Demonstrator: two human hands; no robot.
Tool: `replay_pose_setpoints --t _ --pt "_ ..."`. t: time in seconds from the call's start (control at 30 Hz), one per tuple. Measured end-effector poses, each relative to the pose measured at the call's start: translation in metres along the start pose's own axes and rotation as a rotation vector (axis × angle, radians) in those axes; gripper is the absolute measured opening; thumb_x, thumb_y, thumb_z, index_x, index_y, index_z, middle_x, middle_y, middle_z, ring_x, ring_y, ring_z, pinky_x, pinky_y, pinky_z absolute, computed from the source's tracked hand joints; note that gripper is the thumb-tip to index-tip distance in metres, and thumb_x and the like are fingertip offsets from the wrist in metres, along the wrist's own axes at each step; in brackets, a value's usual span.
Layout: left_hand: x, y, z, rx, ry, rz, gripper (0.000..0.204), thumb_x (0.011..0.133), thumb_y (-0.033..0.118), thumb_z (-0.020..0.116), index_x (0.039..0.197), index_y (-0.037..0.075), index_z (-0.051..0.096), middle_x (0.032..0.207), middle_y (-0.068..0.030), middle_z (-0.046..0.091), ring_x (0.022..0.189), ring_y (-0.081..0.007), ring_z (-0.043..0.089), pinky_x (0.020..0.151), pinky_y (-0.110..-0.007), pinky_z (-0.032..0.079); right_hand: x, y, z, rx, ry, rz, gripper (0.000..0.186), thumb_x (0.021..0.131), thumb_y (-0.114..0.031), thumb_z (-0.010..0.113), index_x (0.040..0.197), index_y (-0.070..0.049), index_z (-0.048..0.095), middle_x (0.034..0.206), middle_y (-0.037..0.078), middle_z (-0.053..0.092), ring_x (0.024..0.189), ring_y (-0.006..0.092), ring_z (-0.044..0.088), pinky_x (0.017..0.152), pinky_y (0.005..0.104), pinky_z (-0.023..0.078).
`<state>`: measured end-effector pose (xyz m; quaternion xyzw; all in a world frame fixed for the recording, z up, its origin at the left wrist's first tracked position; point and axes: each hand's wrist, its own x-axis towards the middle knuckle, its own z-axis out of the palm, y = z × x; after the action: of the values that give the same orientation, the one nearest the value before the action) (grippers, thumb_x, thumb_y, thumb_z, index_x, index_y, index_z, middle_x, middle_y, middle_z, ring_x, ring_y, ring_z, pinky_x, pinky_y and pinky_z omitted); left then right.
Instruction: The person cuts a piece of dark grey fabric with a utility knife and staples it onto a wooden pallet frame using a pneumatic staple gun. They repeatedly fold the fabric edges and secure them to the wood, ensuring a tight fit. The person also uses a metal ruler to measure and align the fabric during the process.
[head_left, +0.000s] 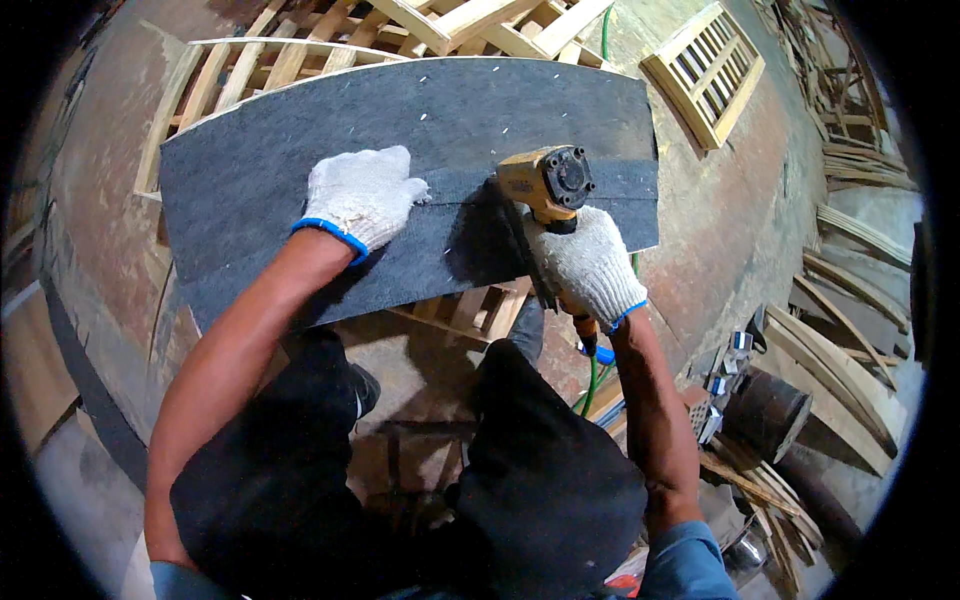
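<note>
A dark grey fabric sheet covers a long, curved-edged wooden frame in front of me, with small pale marks scattered over it. My left hand, in a white knit glove with a blue cuff, rests on the sheet by a seam. Its fingers are curled and their tips hidden, so what they hold, if anything, does not show. My right hand, gloved alike, is wrapped round the grip of a yellow and black air stapler. The stapler's nose is over the right part of the sheet, its contact point hidden.
Slatted wooden frames lie under and beyond the sheet. A smaller slatted frame is at the far right. A green air hose runs below my right hand. Curved wood strips and a dark metal cylinder lie to the right.
</note>
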<state>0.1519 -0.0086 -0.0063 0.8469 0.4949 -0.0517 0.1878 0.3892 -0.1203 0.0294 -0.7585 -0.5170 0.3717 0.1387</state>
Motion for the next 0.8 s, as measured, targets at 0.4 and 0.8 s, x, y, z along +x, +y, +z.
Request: replay_pose_setpoints --t 0.4,0.8 --pt "-0.008 -0.008 -0.004 0.08 -0.049 -0.002 0.042 0.095 0.049 0.06 0.092 0.008 0.068 0.089 -0.0196 0.073 0.087 -0.0403 0.072 0.073 -0.054 0.055 -0.005 -0.026 -0.011 0.127 -0.136 0.103 0.029 0.091 -0.028 0.067 0.1 -0.002 0.074 0.086 0.016 0.076 0.079 0.0237 0.073 0.074 0.0365 0.055" --pt "-0.001 -0.003 -0.004 0.028 -0.037 0.035 0.039 0.096 0.045 0.058 0.094 0.008 0.069 0.09 -0.0197 0.073 0.088 -0.0408 0.072 0.076 -0.055 0.055 0.001 -0.029 0.017 0.04 -0.053 -0.013 0.026 0.089 -0.028 0.065 0.095 -0.003 0.072 0.085 0.022 0.073 0.085 0.0387 0.073 0.075 0.0438 0.055"
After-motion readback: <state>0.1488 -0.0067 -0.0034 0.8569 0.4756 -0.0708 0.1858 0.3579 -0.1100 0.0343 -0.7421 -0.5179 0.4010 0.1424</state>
